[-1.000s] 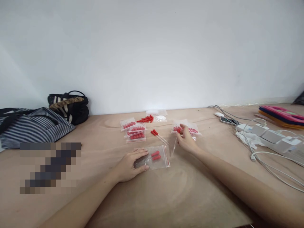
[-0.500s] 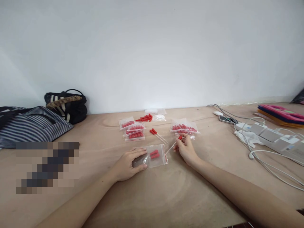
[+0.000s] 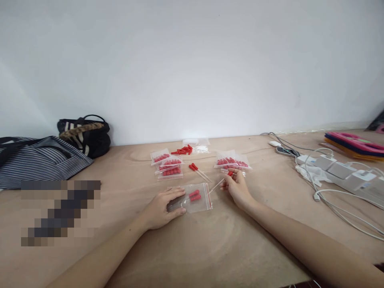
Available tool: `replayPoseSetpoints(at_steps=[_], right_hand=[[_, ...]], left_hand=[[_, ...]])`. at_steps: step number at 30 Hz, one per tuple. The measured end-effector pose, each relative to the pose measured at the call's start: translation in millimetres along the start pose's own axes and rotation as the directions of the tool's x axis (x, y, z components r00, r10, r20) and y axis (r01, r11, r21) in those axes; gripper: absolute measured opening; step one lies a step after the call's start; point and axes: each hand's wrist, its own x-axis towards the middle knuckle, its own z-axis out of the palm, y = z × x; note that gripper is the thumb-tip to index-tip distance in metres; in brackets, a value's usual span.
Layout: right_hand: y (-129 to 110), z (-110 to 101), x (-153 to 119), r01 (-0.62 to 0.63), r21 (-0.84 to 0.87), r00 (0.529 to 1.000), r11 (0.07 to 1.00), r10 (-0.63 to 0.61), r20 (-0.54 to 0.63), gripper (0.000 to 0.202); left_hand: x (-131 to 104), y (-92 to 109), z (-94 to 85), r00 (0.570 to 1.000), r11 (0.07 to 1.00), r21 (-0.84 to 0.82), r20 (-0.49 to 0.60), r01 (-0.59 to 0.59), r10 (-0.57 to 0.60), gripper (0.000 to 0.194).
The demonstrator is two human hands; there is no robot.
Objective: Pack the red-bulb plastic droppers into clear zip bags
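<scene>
My left hand (image 3: 166,209) lies with its thumb and fingers spread on the left end of a clear zip bag (image 3: 200,205), pressing it to the table. Two droppers with red bulbs (image 3: 195,197) show inside the bag. In my right hand (image 3: 238,189) a dropper (image 3: 218,184) is pinched by its red bulb. Its thin clear tube points down and left, with the tip at the bag's red-edged mouth; whether it is inside I cannot tell. Just beyond, two loose droppers (image 3: 198,170) lie side by side on the table.
Filled bags with red bulbs lie in a left pile (image 3: 171,171) and a right pile (image 3: 229,161). Behind are loose red bulbs (image 3: 183,150) and flat clear bags (image 3: 200,145). Chargers and cables (image 3: 342,174) occupy the right, a striped bag (image 3: 45,160) and black bag (image 3: 90,138) the left.
My right hand has shifted slightly to the right, and the dropper in it lies at a flatter slant, its tip still by the bag's mouth. My left hand has stayed in place.
</scene>
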Motion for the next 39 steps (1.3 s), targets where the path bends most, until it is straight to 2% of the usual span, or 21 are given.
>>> replayPoseSetpoints(at_steps=[3,6,10,13,16,20,23,27,28,29,32,33,34,37,38,39], right_hand=[[-1.3,2.7,-7.2,-0.084,0.047,0.996,0.995,0.082,0.042,0.028],[-0.7,4.1,-14.4,-0.112,0.035,0.985,0.993,0.106,0.136,0.031],[0.4,4.1,-20.1,-0.063,-0.025,0.953,0.998,0.067,0.295,0.036],[1.0,2.4,-19.6,0.037,-0.119,0.919,0.992,0.013,0.395,0.034],[1.8,-1.3,-16.6,0.136,-0.214,0.855,0.967,-0.006,0.518,0.024],[0.4,-5.0,-13.6,0.174,-0.299,0.783,0.938,0.052,0.62,0.026],[-6.1,-1.9,-13.7,0.257,-0.277,0.723,0.926,0.007,0.691,0.024],[-12.1,9.8,-15.0,0.317,-0.193,0.596,0.929,-0.037,0.802,0.021],[-10.8,12.8,-15.2,0.315,-0.181,0.597,0.931,-0.046,0.801,0.02],[-8.1,15.3,-15.2,0.311,-0.188,0.623,0.932,-0.05,0.781,0.019],[2.7,18.4,-14.0,0.307,-0.292,0.759,0.906,-0.048,0.649,0.013],[5.4,17.8,-12.8,0.309,-0.322,0.784,0.895,-0.047,0.619,0.012],[6.7,16.6,-10.9,0.307,-0.34,0.787,0.889,-0.037,0.615,0.011],[1.3,12.5,0.3,0.254,-0.372,0.751,0.893,0.061,0.658,0.013],[-2.6,12.2,6.1,0.242,-0.396,0.759,0.886,0.081,0.646,0.014],[-6.8,13.0,12.9,0.245,-0.434,0.788,0.867,0.083,0.61,0.014]], left_hand=[[0.0,0.3,0.1,1.0,1.0,0.004,0.004,0.008,-0.008,0.048],[0.2,0.7,0.2,1.0,1.0,0.018,0.009,0.018,-0.018,0.049],[0.6,1.0,0.4,1.0,1.0,0.024,0.01,0.013,-0.014,0.049],[0.6,0.5,0.8,1.0,1.0,0.025,0.002,0.008,-0.008,0.048],[0.4,0.0,0.9,1.0,1.0,0.029,-0.004,0.005,-0.005,0.049],[0.4,-0.5,1.1,1.0,1.0,0.021,-0.002,0.012,-0.012,0.049],[0.6,-0.8,1.9,1.0,1.0,0.0,-0.016,-0.001,0.001,0.048],[0.6,-0.2,2.7,1.0,1.0,0.017,-0.014,-0.005,0.005,0.047],[0.5,0.1,2.7,1.0,1.0,0.024,-0.009,-0.003,0.003,0.047],[0.6,0.2,2.7,1.0,1.0,0.028,-0.004,-0.003,0.003,0.047],[0.9,0.1,2.5,1.0,1.0,0.027,-0.006,-0.011,0.011,0.046],[1.0,-0.2,2.5,1.0,1.0,0.026,-0.01,-0.011,0.012,0.046],[1.1,-0.5,2.5,1.0,1.0,0.023,-0.012,-0.01,0.011,0.045],[0.9,-1.3,2.5,1.0,1.0,0.011,-0.015,-0.01,0.01,0.046],[0.7,-1.5,2.5,1.0,1.0,0.009,-0.014,-0.011,0.011,0.046],[0.4,-1.7,2.5,1.0,1.0,0.01,-0.014,-0.011,0.011,0.047]])
